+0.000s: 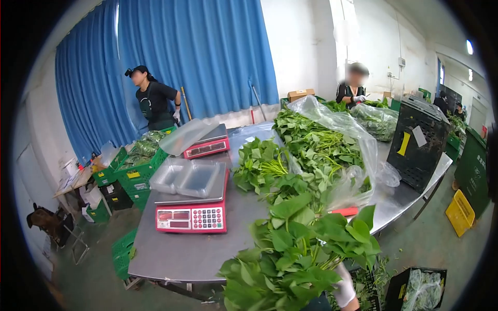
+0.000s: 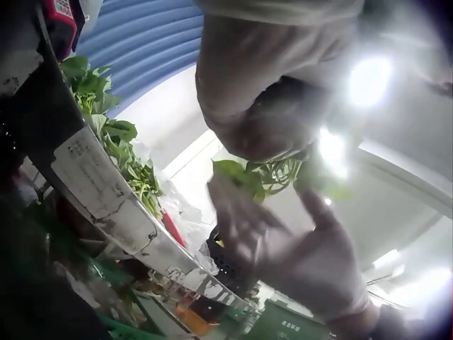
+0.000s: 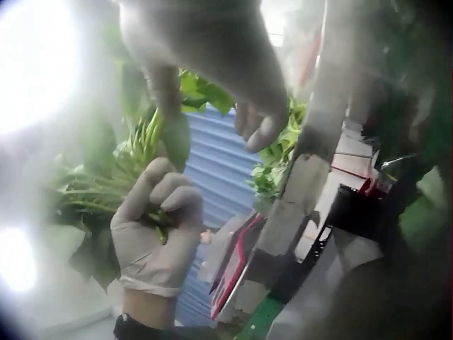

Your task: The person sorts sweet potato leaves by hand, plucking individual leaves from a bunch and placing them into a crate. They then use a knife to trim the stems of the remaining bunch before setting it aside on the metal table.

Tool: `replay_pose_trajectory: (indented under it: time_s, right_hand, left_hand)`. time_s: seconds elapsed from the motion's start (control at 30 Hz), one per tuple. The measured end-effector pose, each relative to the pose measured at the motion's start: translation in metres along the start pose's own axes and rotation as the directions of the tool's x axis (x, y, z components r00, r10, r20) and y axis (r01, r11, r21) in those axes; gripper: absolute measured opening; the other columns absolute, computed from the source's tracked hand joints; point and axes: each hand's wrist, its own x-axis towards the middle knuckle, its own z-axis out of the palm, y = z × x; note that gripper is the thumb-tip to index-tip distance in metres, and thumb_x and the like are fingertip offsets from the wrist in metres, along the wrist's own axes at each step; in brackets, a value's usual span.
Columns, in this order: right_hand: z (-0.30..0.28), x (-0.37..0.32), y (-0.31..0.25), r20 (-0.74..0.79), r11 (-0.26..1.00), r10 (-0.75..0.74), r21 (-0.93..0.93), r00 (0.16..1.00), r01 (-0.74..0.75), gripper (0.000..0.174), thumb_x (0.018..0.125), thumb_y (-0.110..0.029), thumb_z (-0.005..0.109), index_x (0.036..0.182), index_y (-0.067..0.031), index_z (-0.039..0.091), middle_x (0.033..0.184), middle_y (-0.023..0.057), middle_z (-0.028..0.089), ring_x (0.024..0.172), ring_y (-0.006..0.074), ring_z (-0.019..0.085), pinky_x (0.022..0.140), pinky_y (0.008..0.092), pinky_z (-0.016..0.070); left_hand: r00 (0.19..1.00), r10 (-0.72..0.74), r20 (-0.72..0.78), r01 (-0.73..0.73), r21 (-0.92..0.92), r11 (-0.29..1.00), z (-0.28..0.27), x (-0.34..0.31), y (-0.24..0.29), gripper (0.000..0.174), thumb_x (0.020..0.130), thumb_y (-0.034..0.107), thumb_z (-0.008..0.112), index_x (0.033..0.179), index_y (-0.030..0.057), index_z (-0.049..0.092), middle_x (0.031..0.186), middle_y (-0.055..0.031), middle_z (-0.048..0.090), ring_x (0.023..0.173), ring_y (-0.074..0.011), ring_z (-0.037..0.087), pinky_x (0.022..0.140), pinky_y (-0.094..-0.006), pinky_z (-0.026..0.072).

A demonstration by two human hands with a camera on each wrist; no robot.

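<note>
Low in the head view I hold up a big bunch of leafy greens [image 1: 295,254] over the near edge of the steel table [image 1: 181,254]. A white-gloved hand [image 1: 345,287] shows under the stem ends; which hand it is I cannot tell there. In the right wrist view my gloved left hand [image 3: 156,241] grips the stems [image 3: 106,184] in a fist. My right hand [image 3: 212,57] hovers above, its fingertips [image 3: 258,131] at the leaves. The left wrist view shows the right hand [image 2: 304,255] with spread fingers just below the greens [image 2: 248,177].
Two red scales [image 1: 192,216] [image 1: 207,147] with clear plastic trays [image 1: 187,179] stand on the table. Loose greens [image 1: 259,166] and a bagged heap [image 1: 321,145] lie behind, beside a black crate [image 1: 417,145]. Green crates [image 1: 137,173], a yellow crate [image 1: 459,212] and two other people [image 1: 153,101] [image 1: 353,85] surround it.
</note>
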Motion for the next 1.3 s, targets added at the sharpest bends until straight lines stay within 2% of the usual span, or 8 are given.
replay_pose_trajectory:
  time_s: [0.17,0.43,0.63,0.9,0.97,1.07,1.17,1.3]
  right_hand:
    - [-0.014,-0.009,0.015,0.342,0.998,-0.035,0.06,0.939,0.015,0.062,0.088,-0.025,0.054,0.137,0.002,0.029,0.138,0.0157,0.039,0.12,0.0271,0.045,0.106,0.0362,0.0291]
    - [0.013,0.001,0.013,0.224,0.999,-0.042,0.031,0.974,0.036,0.057,0.088,-0.024,0.052,0.135,0.0015,0.032,0.138,0.0162,0.039,0.12,0.0274,0.045,0.106,0.0368,0.0297]
    - [0.043,0.012,0.027,-0.014,0.988,-0.121,0.098,0.993,0.122,0.054,0.089,-0.024,0.051,0.133,0.0011,0.034,0.138,0.0166,0.039,0.12,0.0275,0.045,0.106,0.0372,0.0302]
    - [0.058,0.029,0.037,-0.105,0.849,0.038,0.528,0.994,0.023,0.047,0.089,-0.022,0.049,0.129,0.0003,0.039,0.138,0.0171,0.04,0.12,0.0277,0.045,0.105,0.0378,0.0311]
    - [0.043,0.028,0.035,-0.036,0.698,0.179,0.709,0.983,-0.101,0.036,0.09,-0.019,0.046,0.122,-0.0009,0.046,0.136,0.0176,0.043,0.119,0.0277,0.045,0.105,0.038,0.0322]
    - [0.021,0.029,0.035,-0.024,0.787,0.149,0.608,0.989,-0.104,0.027,0.089,-0.018,0.046,0.11,-0.003,0.053,0.131,0.0161,0.049,0.118,0.0274,0.046,0.104,0.038,0.0326]
    - [0.023,0.028,0.008,-0.06,0.849,0.229,0.501,0.972,-0.169,0.023,0.087,-0.019,0.047,0.101,-0.0041,0.056,0.127,0.0158,0.052,0.115,0.0282,0.049,0.102,0.0394,0.0359]
    - [0.001,0.032,0.01,0.026,0.804,0.315,0.524,0.949,-0.281,0.021,0.084,-0.021,0.048,0.094,-0.0054,0.058,0.122,0.0161,0.055,0.108,0.0295,0.054,0.097,0.0412,0.0415]
  left_hand:
    - [0.996,0.082,-0.039,-0.07,0.238,0.969,-0.003,-0.004,0.002,0.02,0.076,0.013,0.064,0.094,0.0055,0.059,0.072,-0.0045,0.059,0.063,-0.018,0.056,0.054,-0.0297,0.0424]
    - [0.926,0.377,-0.035,-0.24,0.717,0.655,-0.013,0.003,0.007,0.024,0.074,0.015,0.064,0.095,0.0056,0.059,0.072,-0.0056,0.059,0.063,-0.0203,0.057,0.054,-0.0314,0.0427]
    - [0.752,0.659,-0.03,-0.309,0.866,0.392,0.005,0.037,0.035,0.042,0.065,0.022,0.063,0.103,0.0057,0.058,0.072,-0.0082,0.057,0.065,-0.0267,0.058,0.054,-0.0361,0.0434]
    - [0.819,0.565,0.099,-0.183,0.979,0.094,0.063,0.043,0.033,0.026,0.07,0.016,0.058,0.093,0.0023,0.054,0.068,-0.0088,0.057,0.06,-0.0249,0.059,0.053,-0.0337,0.0466]
    - [0.831,0.538,0.14,-0.24,0.963,0.121,0.066,0.038,0.034,0.027,0.07,0.016,0.058,0.093,0.0017,0.053,0.07,-0.0095,0.057,0.062,-0.0249,0.059,0.055,-0.0344,0.0469]
    - [0.868,0.456,0.199,-0.298,0.942,0.155,0.068,0.029,0.042,0.039,0.068,0.021,0.063,0.098,-0.0003,0.052,0.074,-0.0107,0.057,0.067,-0.0259,0.059,0.06,-0.0361,0.0475]
    - [0.907,0.338,0.25,-0.38,0.833,0.403,0.061,0.024,0.046,0.076,0.065,0.036,0.071,0.124,-0.0042,0.043,0.083,-0.0155,0.06,0.069,-0.0292,0.061,0.059,-0.0374,0.0492]
    - [0.9,0.302,0.314,-0.436,0.613,0.659,0.049,0.021,0.047,0.092,0.07,0.057,0.068,0.134,-0.0005,0.034,0.097,-0.0171,0.063,0.079,-0.0299,0.064,0.065,-0.0369,0.0521]
